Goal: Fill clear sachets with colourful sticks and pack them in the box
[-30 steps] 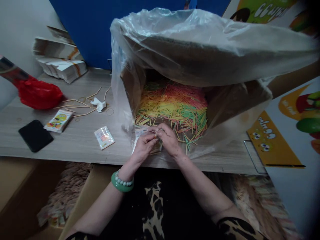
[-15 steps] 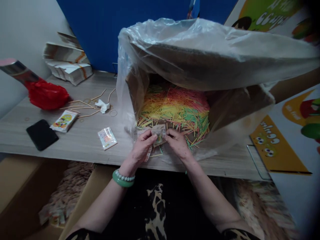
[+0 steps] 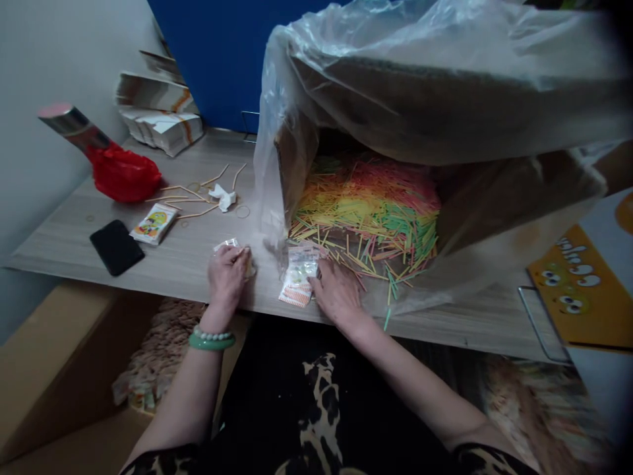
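Observation:
My left hand [image 3: 228, 274] is over a small clear-and-white packet [image 3: 251, 265] on the table, fingers closed at its upper edge; most of the packet is hidden beneath the hand. To its right, several small printed packets [image 3: 299, 272] lie overlapped at the front of a tipped carton. My right hand [image 3: 339, 290] has its thumb and curled fingers closed at their right edge; the fingertips are partly hidden. Behind it, thin pink, yellow, orange and green sticks [image 3: 366, 204] are heaped inside the carton [image 3: 395, 95], which is lined with clear plastic [image 3: 281, 72].
On the table's left are a black flat object [image 3: 117, 247], a printed packet [image 3: 154, 223], rubber bands, a crumpled white scrap [image 3: 223, 196] and a red-wrapped roll [image 3: 126, 175]. Folded card stacks [image 3: 161, 125] stand behind. An open cardboard box [image 3: 64, 369] sits below the table edge.
My left hand has moved left, away from the right hand, onto the packet lying apart. My right hand stays by the packets at the carton. The camera view has shifted.

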A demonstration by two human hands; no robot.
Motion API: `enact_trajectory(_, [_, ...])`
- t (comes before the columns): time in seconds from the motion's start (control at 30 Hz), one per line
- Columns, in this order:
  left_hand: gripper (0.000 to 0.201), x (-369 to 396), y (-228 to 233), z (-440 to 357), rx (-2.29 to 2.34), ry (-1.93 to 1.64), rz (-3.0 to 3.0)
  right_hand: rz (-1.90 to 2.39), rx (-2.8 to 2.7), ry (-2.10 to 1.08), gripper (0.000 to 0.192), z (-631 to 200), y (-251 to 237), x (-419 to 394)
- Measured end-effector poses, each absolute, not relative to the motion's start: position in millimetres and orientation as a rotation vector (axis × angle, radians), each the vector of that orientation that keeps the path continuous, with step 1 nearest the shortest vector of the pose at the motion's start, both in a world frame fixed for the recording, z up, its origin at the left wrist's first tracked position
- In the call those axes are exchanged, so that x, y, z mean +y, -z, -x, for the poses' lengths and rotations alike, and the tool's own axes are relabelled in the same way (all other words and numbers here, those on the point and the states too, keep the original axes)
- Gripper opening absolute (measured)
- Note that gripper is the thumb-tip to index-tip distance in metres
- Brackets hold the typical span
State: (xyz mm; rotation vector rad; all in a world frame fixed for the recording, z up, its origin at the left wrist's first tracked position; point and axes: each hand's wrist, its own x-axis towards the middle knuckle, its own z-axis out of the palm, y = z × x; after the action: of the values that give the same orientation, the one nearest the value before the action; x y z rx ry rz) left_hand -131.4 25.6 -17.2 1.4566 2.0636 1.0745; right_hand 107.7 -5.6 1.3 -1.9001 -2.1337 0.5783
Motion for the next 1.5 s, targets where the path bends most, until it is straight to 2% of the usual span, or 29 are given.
enact_trajectory(0.1, [0.036,28,23,148,2.508,-0.514,-1.78,2.031,-2.157,-0.418,0.044,-90,2,1])
enact_trajectory(0.2, [0.051,30,20,160,2.67,-0.284,-1.76,2.059,-2.108,-0.531,0.049,-84,7,12])
enact_trajectory(0.27, [0.063,30,15,165,2.707,-0.329,-1.73,2.065,-1.999,-0.665,0.05,-88,11,18])
enact_trajectory(0.33, [0.066,27,10,164,2.707,-0.479,-1.719,2.027,-1.885,-0.727,0.048,-96,15,21])
enact_trajectory(0.4, [0.057,22,8,153,2.605,-0.738,-1.712,1.951,-1.822,-0.726,0.037,-105,19,21])
enact_trajectory(0.5, [0.034,18,7,117,2.087,-1.102,-1.622,1.761,-1.795,-0.716,0.029,-119,20,21])
enact_trajectory(0.57, [0.03,20,6,88,1.718,-1.163,-1.477,1.635,-1.79,-0.695,0.03,-125,19,22])
enact_trajectory(0.63, [0.037,25,4,61,1.498,-1.157,-1.344,1.525,-1.796,-0.717,0.029,-129,18,23])
enact_trajectory(0.77, [0.014,37,-1,31,1.252,-1.194,-1.279,1.432,-1.825,-0.927,0.025,-136,17,28])
enact_trajectory(0.87, [0.017,40,2,29,1.215,-1.257,-1.113,1.46,-1.911,-1.014,0.027,-143,11,41])
enact_trajectory(0.93, [0.013,39,4,32,1.182,-1.289,-0.91,1.466,-2.032,-0.872,0.026,-145,3,59])
enact_trajectory(1.03, [0.028,36,5,37,1.116,-1.283,-0.717,1.627,-2.301,-0.367,0.03,-137,-7,95])
enact_trajectory(1.13, [0.027,32,2,41,1.124,-1.236,-0.698,1.784,-2.479,-0.154,0.037,-121,-8,128])
enact_trajectory(1.3, [0.028,25,-2,50,1.088,-1.181,-0.631,1.858,-2.554,-0.129,0.037,-107,0,145])
enact_trajectory(1.5, [0.027,20,-7,51,1.035,-1.169,-0.585,1.978,-2.3,-0.229,0.033,-131,-11,144])
